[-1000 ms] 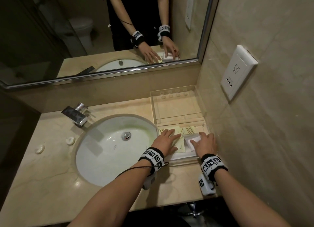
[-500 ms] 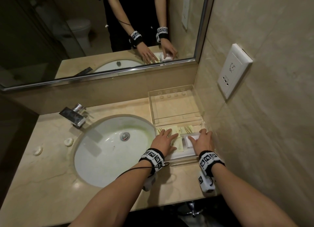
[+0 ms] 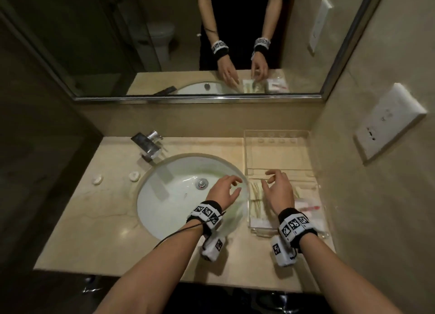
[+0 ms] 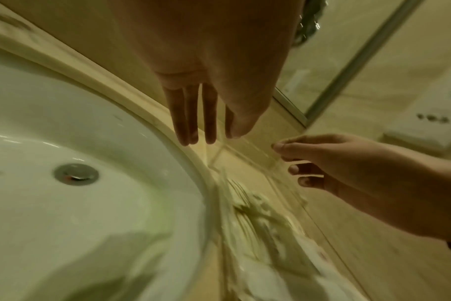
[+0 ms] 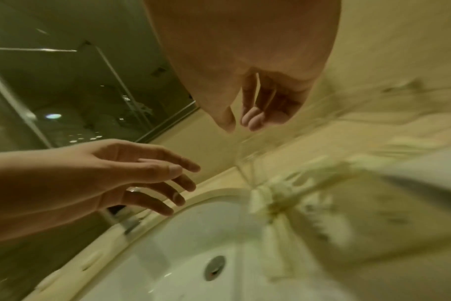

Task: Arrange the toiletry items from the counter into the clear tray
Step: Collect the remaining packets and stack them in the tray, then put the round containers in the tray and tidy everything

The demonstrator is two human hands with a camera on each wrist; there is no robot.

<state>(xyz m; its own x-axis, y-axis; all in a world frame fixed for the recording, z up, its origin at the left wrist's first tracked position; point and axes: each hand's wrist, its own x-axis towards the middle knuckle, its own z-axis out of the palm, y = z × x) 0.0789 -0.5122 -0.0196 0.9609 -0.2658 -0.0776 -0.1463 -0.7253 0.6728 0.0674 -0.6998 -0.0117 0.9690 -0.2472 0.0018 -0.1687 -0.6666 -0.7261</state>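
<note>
Left hand: your left hand (image 3: 223, 190) hung above the right edge of the sink (image 3: 169, 196), fingers relaxed and spread, holding nothing; the left wrist view showed its fingers (image 4: 185, 120) straight and pointing at the basin rim.
Right hand: your right hand (image 3: 277, 189) hovered over the near half of the clear tray (image 3: 306, 172), fingers loosely curled, thumb and fingertips apart, nothing between them.
Toiletry items: pale packets (image 3: 256, 196) lay flat in the near part of the tray, partly under your right hand; just right of them sat a white packet with red print (image 3: 308, 206). The wrist views blurred them too much to tell what each one was.
Tray: it stood on the counter (image 3: 113, 208) between the sink and the right-hand wall, its far compartment (image 3: 277, 153) showing only the counter through it.
Counter, left side: two small white round pieces (image 3: 97, 180) (image 3: 134, 176) lay left of the basin, well apart from the tray.
Faucet: the chrome faucet (image 3: 148, 146) stood behind the sink.
Back: the mirror (image 3: 164, 43) reflected both your hands above the tray, and a white outlet plate (image 3: 388, 123) sat on the right wall.
</note>
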